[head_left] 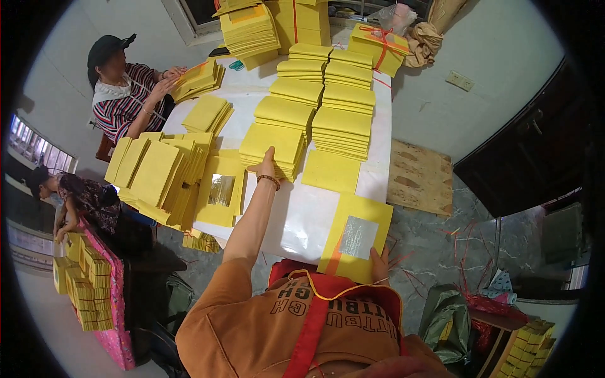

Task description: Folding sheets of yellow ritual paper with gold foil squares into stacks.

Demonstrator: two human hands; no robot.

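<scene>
My left hand [265,166] rests at the near edge of a stack of folded yellow paper [272,140]. One finger is stretched up over its top, the others spread to the left; a beaded bracelet circles the wrist. At the near right table edge, my right hand [380,266] grips the side of a yellow paper sheet [365,208] with a silver foil square [358,237] and an orange strip. The fingers beneath that sheet are hidden. A plain yellow sheet [331,171] lies between my hands, beyond the foil one.
Two rows of yellow paper stacks [343,94] run up the white-covered table [293,220]. More piles [151,170] and a foil-faced sheet [220,192] lie left. A co-worker [126,94] handles paper across the left edge; another person [75,195] stands farther left. A wooden board [419,176] is at right.
</scene>
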